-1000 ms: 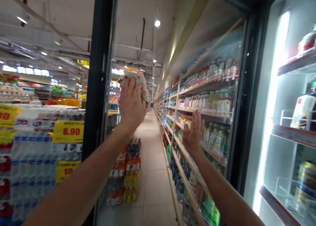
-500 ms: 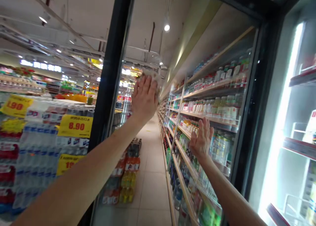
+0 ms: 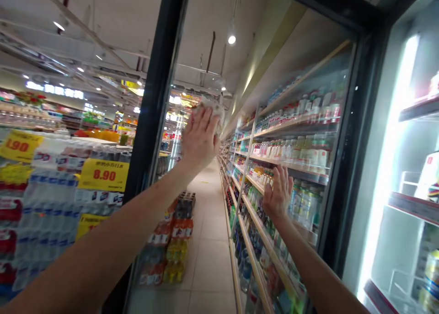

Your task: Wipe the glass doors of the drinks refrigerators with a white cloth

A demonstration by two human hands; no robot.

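My left hand is raised against the glass of an open cooler door and presses a crumpled whitish cloth flat on the pane with stretched fingers. My right hand lies flat and open on the same glass, lower and to the right, holding nothing. The black door frame stands to the left of my left hand. Through the glass an aisle of drink shelves shows.
The lit cooler interior with shelves of packaged goods is on the right. Stacked water bottles with yellow price tags stand at the left. Packs of coloured drinks sit on the tiled aisle floor behind the glass.
My left hand with the cloth has slid to the right and slightly up over the glass. My right hand has stayed flat on the pane, shifted a little.
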